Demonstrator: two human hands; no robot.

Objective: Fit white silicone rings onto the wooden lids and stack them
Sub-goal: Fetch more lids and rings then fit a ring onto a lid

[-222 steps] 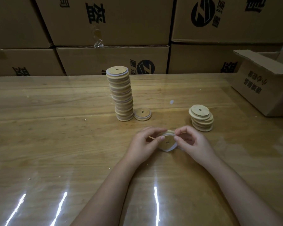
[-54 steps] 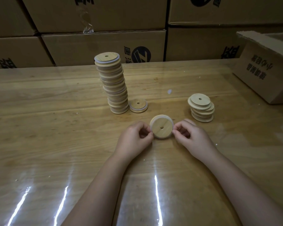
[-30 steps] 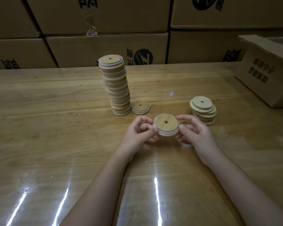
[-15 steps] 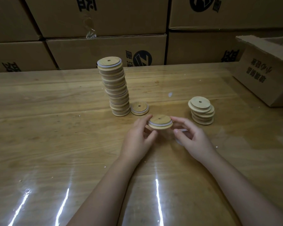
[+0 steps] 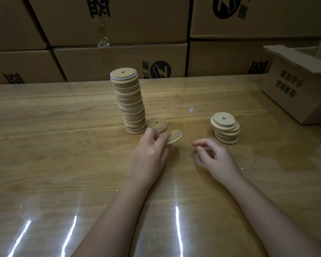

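Observation:
My left hand (image 5: 150,151) pinches a wooden lid with a white silicone ring (image 5: 174,137) on it, held tilted just above the table. Beyond it lies a single ringed lid (image 5: 157,125) at the foot of a tall stack of ringed lids (image 5: 130,102). A short stack of bare wooden lids (image 5: 226,127) stands to the right. My right hand (image 5: 215,156) hovers over the table with fingers loosely curled, and a white silicone ring (image 5: 198,161) shows under its fingers; whether the hand holds the ring I cannot tell.
The wooden table (image 5: 63,145) has a glossy cover with light streaks near me. An open cardboard box (image 5: 296,86) sits at the right edge. A wall of stacked cardboard boxes (image 5: 119,52) runs along the back. A small white scrap (image 5: 191,110) lies mid-table.
My right hand has let go of the ringed lid and drawn back right. My left hand has carried the lid away from me, toward the single lid beside the tall stack.

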